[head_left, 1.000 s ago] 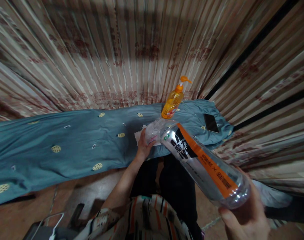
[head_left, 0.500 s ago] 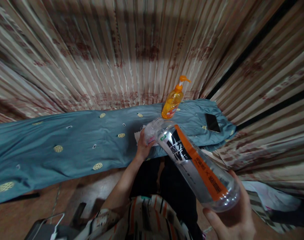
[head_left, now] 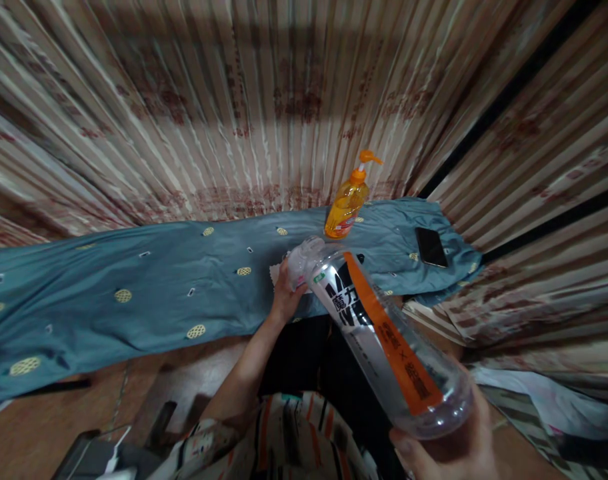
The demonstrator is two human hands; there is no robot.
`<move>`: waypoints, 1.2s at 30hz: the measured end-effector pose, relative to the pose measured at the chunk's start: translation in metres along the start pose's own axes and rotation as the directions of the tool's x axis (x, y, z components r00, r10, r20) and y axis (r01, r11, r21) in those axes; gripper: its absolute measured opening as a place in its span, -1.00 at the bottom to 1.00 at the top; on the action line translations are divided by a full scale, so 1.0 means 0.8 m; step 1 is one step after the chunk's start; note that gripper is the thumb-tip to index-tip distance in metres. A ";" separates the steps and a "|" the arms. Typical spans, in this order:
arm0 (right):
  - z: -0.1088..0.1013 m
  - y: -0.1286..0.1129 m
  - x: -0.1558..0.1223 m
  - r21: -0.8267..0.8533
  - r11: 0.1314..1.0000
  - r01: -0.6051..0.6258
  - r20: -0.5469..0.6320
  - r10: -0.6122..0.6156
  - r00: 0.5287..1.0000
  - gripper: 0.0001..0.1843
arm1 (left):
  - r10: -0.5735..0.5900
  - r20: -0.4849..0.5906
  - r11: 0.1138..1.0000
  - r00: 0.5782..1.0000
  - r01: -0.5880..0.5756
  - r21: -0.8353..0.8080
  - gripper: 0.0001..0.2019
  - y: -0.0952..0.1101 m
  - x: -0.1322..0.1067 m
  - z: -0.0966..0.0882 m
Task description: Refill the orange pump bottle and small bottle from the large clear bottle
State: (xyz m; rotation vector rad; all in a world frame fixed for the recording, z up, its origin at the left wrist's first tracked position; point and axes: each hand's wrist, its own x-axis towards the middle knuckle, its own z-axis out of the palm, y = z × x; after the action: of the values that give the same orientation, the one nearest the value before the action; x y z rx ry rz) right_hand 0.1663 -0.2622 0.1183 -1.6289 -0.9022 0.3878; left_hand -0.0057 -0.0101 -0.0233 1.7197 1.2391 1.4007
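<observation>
My right hand (head_left: 449, 447) grips the base end of a large clear plastic bottle (head_left: 379, 333) with a silver and orange label. The bottle is tilted, its base near me and its neck end pointing forward and left. My left hand (head_left: 287, 287) is wrapped round a clear, crinkled-looking plastic thing (head_left: 304, 261) at the bottle's neck end; I cannot make out its kind, nor whether the two are joined. Behind it, a white paper piece with a jagged edge (head_left: 274, 273) partly shows. Just beyond stands an orange pump bottle (head_left: 345, 205) of yellow liquid.
A blue-green cloth with yellow pineapple prints (head_left: 154, 267) covers the long surface before me. A black phone (head_left: 431, 247) lies at its right end. Striped curtains (head_left: 274, 107) hang behind and at the right. A dark box with a white cable (head_left: 91, 457) is at lower left.
The large bottle and my right hand have shifted slightly left and down, and the bottle has rolled a little. My left hand keeps its hold. The whole view has shifted slightly.
</observation>
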 end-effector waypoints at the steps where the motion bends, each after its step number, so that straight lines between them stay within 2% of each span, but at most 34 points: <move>1: 0.000 0.001 0.000 0.001 1.000 0.004 0.002 -0.004 1.000 0.14 | -0.001 -0.004 1.000 1.000 0.001 0.000 -0.25 0.000 0.000 0.000; 7: 0.009 -0.012 -0.003 0.124 0.984 -0.131 -0.014 0.134 0.991 0.12 | -0.005 -0.007 1.000 1.000 0.005 -0.023 -0.24 -0.003 0.000 0.004; 11: 0.014 -0.021 -0.004 0.147 0.980 -0.135 -0.006 0.137 0.991 0.09 | 0.002 0.005 1.000 1.000 -0.001 -0.019 -0.24 -0.001 0.000 0.002; 18: 0.015 -0.024 -0.004 0.146 0.982 -0.119 0.032 0.116 0.993 0.22 | 0.093 -0.001 0.996 0.996 -0.093 -0.012 -0.23 -0.003 0.002 -0.002; 26: 0.017 -0.018 -0.012 0.138 0.984 -0.111 0.031 0.107 0.994 0.23 | 0.071 -0.041 0.997 0.997 -0.071 -0.003 -0.32 -0.001 0.002 0.001; 33: 0.022 -0.022 -0.020 0.222 0.956 -0.193 0.021 0.193 0.981 0.14 | 0.053 -0.047 0.999 0.998 -0.053 -0.002 -0.30 0.002 0.001 0.000; 36: 0.021 -0.011 -0.020 0.262 0.954 -0.146 0.034 0.142 0.989 0.09 | 0.037 -0.036 0.999 0.999 -0.037 -0.015 -0.30 0.007 0.001 -0.002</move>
State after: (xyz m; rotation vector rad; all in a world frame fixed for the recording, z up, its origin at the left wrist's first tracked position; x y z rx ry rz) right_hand 0.1414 -0.2622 0.1184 -1.4493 -0.7102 0.5965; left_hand -0.0053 -0.0113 -0.0179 1.7217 1.2177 1.4651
